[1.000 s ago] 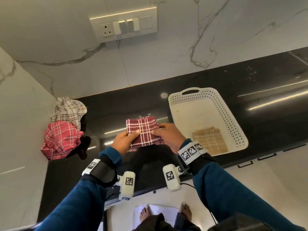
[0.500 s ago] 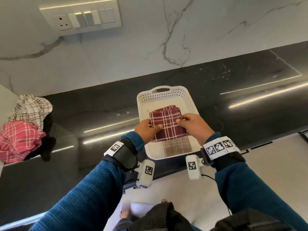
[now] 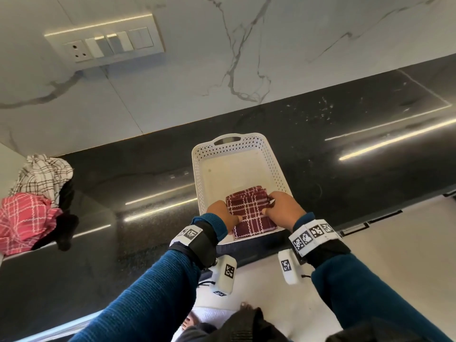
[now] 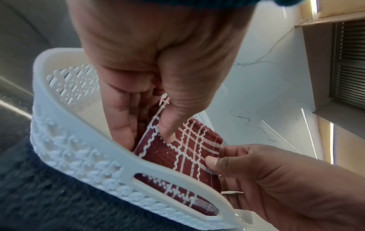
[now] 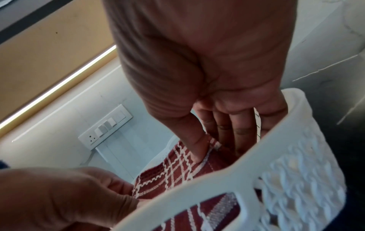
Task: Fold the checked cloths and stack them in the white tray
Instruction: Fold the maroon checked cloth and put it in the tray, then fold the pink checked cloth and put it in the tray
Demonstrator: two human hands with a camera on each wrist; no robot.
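Note:
A folded maroon checked cloth point(image 3: 249, 213) lies low in the near end of the white perforated tray point(image 3: 197, 174). My left hand point(image 3: 222, 213) pinches its left edge; in the left wrist view the thumb is on top of the cloth point(image 4: 189, 148) and the fingers point(image 4: 122, 132) are under it. My right hand point(image 3: 283, 208) pinches the right edge, thumb on top of the cloth point(image 5: 168, 171) and fingers point(image 5: 237, 140) beneath, inside the tray wall point(image 5: 197, 195). Whatever lies under the cloth is hidden.
An unfolded red checked cloth point(image 3: 24, 218) and a white checked cloth point(image 3: 42, 178) sit piled over something black at the far left of the black counter point(image 3: 345, 181). The tray's near rim overhangs the counter's front edge. A switch panel point(image 3: 106, 43) is on the marble wall.
Both hands carried the maroon cloth from the counter rightward over the tray and lowered it into the near end, covering the beige checked cloth that lay there.

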